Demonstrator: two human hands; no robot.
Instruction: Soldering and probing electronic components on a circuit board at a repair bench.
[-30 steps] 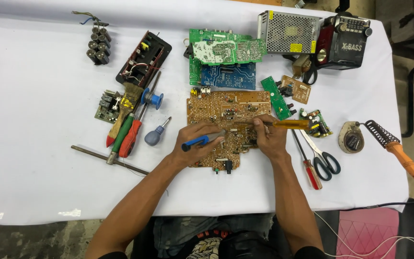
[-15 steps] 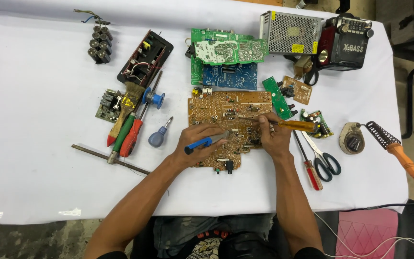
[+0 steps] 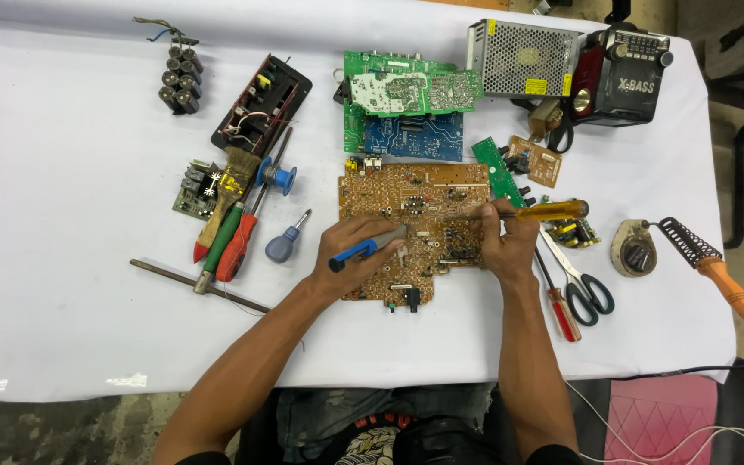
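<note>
On the white tabletop (image 3: 62,284): one brown circuit board (image 3: 411,194), centre. Left hand (image 3: 350,254), grip closed around one blue-handled tool (image 3: 363,248); right hand (image 3: 503,245), grip pinching one yellow-handled screwdriver (image 3: 544,209). One pair of scissors (image 3: 580,280) lies right.

My two bare hands, the left hand (image 3: 350,250) and the right hand (image 3: 503,245), lead to bare, sleeveless forearms. Below them sit my faded, speckled grey-blue denim jeans (image 3: 372,409) and a black shirt hem with a pale and red printed design (image 3: 381,443).

Brown circuit board (image 3: 415,215) partly under both hands; screwdriver (image 3: 537,210) tip too small.
</note>
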